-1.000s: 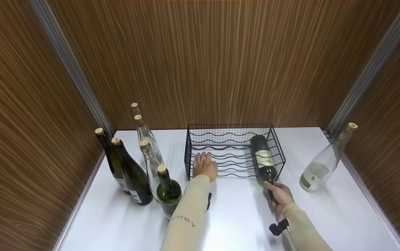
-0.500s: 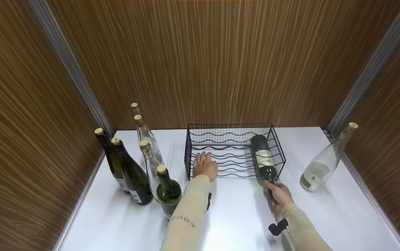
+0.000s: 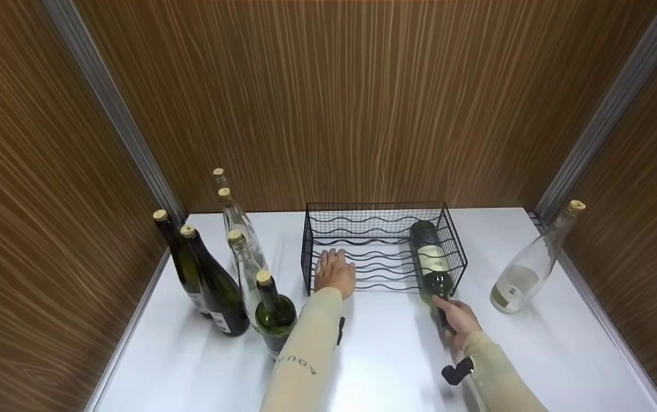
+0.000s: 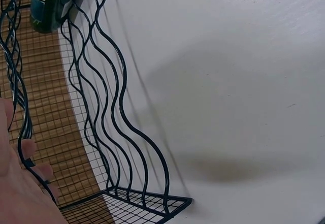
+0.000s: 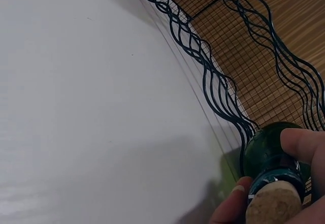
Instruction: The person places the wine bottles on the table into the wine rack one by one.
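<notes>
A black wire wine rack (image 3: pixel 386 287) with wavy bars stands on the white table. In its right end lies a dark green wine bottle (image 3: pixel 432 258) with a pale label, its neck towards me. My right hand (image 3: pixel 459 321) grips that bottle by the neck; the right wrist view shows thumb and fingers about the glass behind the cork (image 5: pixel 274 203). My left hand (image 3: pixel 335 274) rests on the upper wavy wires at the rack's left end, fingers extended forward in the head view. The left wrist view shows its fingertips (image 4: pixel 44 171) against the wire.
Several corked bottles stand on the left, the nearest a green bottle (image 3: pixel 276 315) close to my left sleeve. A clear corked bottle (image 3: pixel 520 280) stands to the right. Wood-patterned walls (image 3: pixel 363 103) enclose the white table (image 3: pixel 386 355) at the back and sides.
The whole head view has shifted very slightly. Both hands, the wine bottle and the rack keep their places relative to one another.
</notes>
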Tool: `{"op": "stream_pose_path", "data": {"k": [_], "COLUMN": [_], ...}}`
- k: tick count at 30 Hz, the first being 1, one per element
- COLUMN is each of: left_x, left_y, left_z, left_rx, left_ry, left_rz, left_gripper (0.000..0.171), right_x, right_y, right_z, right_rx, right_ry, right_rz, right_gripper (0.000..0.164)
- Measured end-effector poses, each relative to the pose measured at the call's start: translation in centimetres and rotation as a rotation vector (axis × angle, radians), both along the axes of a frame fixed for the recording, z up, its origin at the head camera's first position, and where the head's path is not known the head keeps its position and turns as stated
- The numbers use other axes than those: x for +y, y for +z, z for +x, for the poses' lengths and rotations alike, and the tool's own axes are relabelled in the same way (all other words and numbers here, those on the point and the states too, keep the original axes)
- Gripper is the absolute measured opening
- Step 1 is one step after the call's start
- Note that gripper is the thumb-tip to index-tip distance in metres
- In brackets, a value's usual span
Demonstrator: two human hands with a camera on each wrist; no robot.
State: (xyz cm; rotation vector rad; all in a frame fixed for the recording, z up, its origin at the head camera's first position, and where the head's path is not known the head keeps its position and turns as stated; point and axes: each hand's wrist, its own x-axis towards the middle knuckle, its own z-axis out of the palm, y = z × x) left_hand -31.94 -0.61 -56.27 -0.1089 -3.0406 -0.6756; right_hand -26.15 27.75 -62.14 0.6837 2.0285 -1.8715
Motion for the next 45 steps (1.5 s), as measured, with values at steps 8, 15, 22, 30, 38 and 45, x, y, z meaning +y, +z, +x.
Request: {"op": "stream_pose_path", "data": {"k": [8, 15, 22, 30, 38, 45], "left_x": [-0.2, 1.4, 2.1, -1.2, -6.7, -11.9], "left_y": [-0.2, 0.7, 1.7, 0.9, -1.5, -2.6], "left_z": [0.0, 1.6, 6.7, 12.5, 16.1, 17.1], "left_rx": [0.048, 0.183, 0.203, 0.147, -0.010, -0.269], "left_ry": [-0.001, -0.007, -0.211, -0.359, -0.427, -0.387], "left_rz": [0.015, 0.129, 0.348, 0.427, 0.530, 0.542], "left_gripper": [0.050, 0.048, 0.033, 0.024, 0.014, 0.018], "right_x": [0.2, 0.5, 1.2, 2.2, 2.6, 2.9], "right_y": [0.2, 1.6, 2.9, 4.6, 5.5, 5.9], "right_z": [0.0, 0.1, 0.7, 1.4, 2.0, 2.3], "right_rx": [0.018, 0.091, 0.207, 0.283, 0.341, 0.365], "right_ry": [0.013, -0.007, -0.049, -0.038, -0.072, -0.079], "right_rz": [0.040, 0.068, 0.113, 0.175, 0.179, 0.192], "right_gripper": [0.077, 0.071, 0.071, 0.066, 0.057, 0.053]}}
